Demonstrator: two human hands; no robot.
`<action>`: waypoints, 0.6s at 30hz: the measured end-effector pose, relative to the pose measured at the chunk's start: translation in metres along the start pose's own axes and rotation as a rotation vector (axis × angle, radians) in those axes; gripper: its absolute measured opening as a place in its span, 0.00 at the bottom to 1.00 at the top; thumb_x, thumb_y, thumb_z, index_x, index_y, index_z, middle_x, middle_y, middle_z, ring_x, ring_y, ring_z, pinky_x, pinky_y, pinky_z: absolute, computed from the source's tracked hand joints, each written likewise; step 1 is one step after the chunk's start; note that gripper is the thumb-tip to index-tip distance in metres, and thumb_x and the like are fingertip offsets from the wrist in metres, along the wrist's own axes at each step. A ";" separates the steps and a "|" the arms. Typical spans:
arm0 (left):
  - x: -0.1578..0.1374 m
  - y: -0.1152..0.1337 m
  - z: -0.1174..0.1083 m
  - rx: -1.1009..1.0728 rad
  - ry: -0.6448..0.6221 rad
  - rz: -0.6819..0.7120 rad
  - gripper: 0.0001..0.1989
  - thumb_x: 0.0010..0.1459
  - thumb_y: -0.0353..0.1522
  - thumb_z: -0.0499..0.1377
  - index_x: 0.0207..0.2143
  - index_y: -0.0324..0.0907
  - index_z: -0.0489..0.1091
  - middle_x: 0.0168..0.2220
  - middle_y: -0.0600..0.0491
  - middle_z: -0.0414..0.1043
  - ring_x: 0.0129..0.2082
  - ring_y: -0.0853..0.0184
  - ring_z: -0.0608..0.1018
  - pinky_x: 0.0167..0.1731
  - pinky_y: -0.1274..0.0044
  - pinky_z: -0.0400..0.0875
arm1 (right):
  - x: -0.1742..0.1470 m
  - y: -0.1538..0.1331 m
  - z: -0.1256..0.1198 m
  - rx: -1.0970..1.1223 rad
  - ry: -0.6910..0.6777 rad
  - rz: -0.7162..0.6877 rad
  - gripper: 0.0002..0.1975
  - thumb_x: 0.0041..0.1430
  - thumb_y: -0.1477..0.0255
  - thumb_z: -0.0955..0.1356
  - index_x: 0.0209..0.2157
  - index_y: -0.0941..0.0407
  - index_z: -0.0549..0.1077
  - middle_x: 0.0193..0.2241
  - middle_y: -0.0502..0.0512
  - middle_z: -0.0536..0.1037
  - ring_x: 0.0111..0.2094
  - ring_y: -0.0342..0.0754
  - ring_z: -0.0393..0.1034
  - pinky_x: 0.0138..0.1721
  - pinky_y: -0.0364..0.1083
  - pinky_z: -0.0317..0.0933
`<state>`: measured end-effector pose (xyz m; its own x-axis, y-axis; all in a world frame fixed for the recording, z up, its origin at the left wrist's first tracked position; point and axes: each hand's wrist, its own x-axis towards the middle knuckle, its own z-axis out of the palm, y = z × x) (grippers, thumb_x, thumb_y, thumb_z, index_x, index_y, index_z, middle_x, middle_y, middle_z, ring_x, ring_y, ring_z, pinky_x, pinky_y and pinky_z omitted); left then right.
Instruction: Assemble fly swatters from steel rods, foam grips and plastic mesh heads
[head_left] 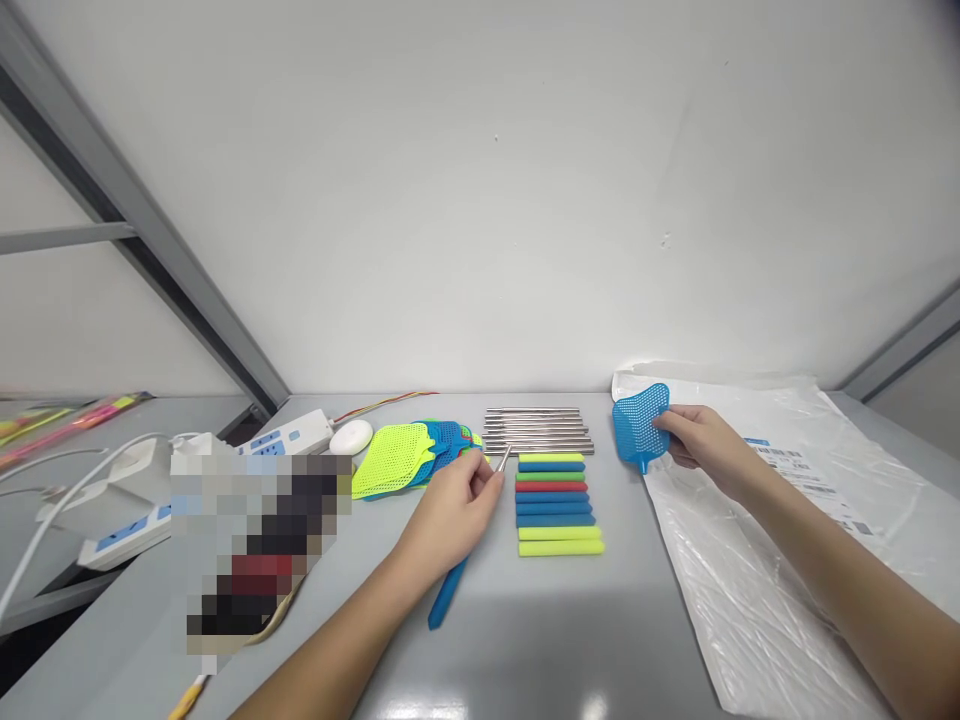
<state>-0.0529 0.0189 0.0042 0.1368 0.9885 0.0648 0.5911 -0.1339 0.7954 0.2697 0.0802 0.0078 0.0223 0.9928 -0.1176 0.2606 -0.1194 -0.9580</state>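
L hand (450, 505): fingers pinch a rod (504, 459), blue handle (448, 597) apparently fitted; R hand (697, 440): fingers pinch a blue mesh head (639, 422) (not joined yet) by the white bag (750, 570). Spare rods (536, 430), handles (553, 498) & heads (391, 457) lie unassembled on worktop (600, 640).

A blue mesh swatter head (642, 424) is held up at the right, its short stem (643, 466) pointing down. Well apart, a blue handle (448, 594) slants toward lower left, roughly aligned with a slim metal rod (504, 460); their junction is hidden.
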 end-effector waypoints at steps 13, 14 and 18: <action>-0.004 -0.007 -0.001 0.432 -0.092 0.042 0.13 0.62 0.41 0.49 0.29 0.44 0.63 0.28 0.52 0.70 0.29 0.63 0.72 0.24 0.76 0.52 | -0.005 -0.007 0.001 -0.114 -0.073 0.052 0.15 0.52 0.66 0.65 0.18 0.54 0.56 0.13 0.42 0.52 0.16 0.37 0.43 0.19 0.42 0.37; -0.004 -0.007 -0.002 0.424 -0.091 0.052 0.14 0.62 0.42 0.49 0.29 0.44 0.64 0.29 0.51 0.71 0.29 0.63 0.72 0.25 0.76 0.53 | -0.005 -0.007 -0.001 -0.127 -0.095 0.060 0.15 0.52 0.66 0.65 0.18 0.54 0.56 0.13 0.42 0.52 0.16 0.37 0.42 0.19 0.42 0.36; -0.006 -0.006 -0.005 0.408 -0.108 0.071 0.15 0.62 0.43 0.49 0.29 0.43 0.65 0.28 0.52 0.71 0.29 0.63 0.72 0.25 0.76 0.53 | -0.003 -0.005 -0.014 -0.216 -0.287 0.104 0.17 0.52 0.63 0.67 0.19 0.54 0.57 0.14 0.42 0.54 0.17 0.37 0.42 0.19 0.42 0.37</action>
<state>-0.0608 0.0146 0.0021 0.2579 0.9657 0.0304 0.8403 -0.2396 0.4863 0.2819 0.0779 0.0162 -0.2039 0.9288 -0.3096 0.4697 -0.1846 -0.8633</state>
